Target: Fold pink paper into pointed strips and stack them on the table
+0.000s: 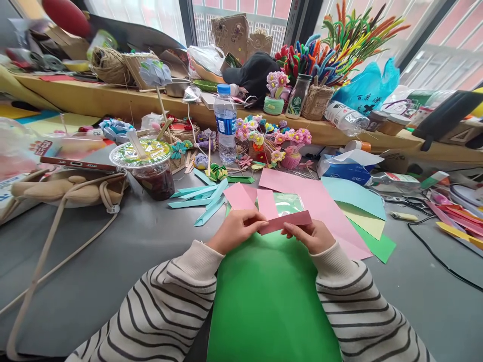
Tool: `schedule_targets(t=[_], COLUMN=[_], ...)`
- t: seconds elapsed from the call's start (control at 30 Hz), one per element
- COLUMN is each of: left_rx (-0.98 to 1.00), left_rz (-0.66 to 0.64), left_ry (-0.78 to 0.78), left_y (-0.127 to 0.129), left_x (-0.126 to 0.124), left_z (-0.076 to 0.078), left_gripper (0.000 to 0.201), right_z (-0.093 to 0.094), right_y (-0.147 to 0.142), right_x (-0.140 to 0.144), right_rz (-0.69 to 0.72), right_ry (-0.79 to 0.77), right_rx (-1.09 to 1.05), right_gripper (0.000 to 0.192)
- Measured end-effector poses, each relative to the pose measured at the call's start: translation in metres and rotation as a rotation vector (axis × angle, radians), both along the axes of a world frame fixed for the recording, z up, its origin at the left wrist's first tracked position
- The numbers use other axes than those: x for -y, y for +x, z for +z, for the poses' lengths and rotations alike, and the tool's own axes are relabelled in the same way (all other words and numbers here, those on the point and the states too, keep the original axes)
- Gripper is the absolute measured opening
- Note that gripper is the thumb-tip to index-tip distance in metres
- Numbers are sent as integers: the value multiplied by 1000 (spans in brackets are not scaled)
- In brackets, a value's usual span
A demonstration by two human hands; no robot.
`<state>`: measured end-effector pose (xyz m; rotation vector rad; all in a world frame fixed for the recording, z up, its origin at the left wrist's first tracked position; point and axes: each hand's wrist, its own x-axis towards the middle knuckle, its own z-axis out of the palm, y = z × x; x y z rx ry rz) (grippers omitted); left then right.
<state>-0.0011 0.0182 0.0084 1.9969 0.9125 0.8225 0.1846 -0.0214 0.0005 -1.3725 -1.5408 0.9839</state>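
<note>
Pink paper, a narrow strip [289, 220] of it, sits right at the centre of the frame, stretched between two bare hands! The left hand [238, 229] has the strip's left end pinched between thumb and fingers, nearly closed. Over on the other side, the right hand [311, 234] takes the right part, thumb on the near face, fingers partly hidden behind, closed just as lightly. So the strip bridges the gap between them, tilted, its right end higher in the frame, above the green mat [271, 301] that fills the lower middle.

Just beyond the fingers, two more pink pieces [241, 197] lie near a clear plastic packet [293, 202]. Right of centre, a large pink sheet [324, 211] spreads out, with a light blue sheet [358, 193] beside it. Left of centre, folded turquoise strips [217, 203] lie in a loose pile, and there's the drink cup [147, 171] just past them, a water bottle [225, 130] upright in the upper middle!
</note>
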Motion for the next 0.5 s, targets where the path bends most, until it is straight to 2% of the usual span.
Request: schedule_targets(t=[0.23,0.5], left_rx=[-46,-146], left_rz=[-17,-10], left_ry=[119,258], left_y=[8,11], left_x=[4,7], left_z=[-4,-6], left_gripper=[23,37], right_z=[-3,-8], right_y=[-7,-16], right_x=[0,1], right_rz=[-64,-53], right_ry=[51,75], right_rx=[78,99], right_gripper=[26,24])
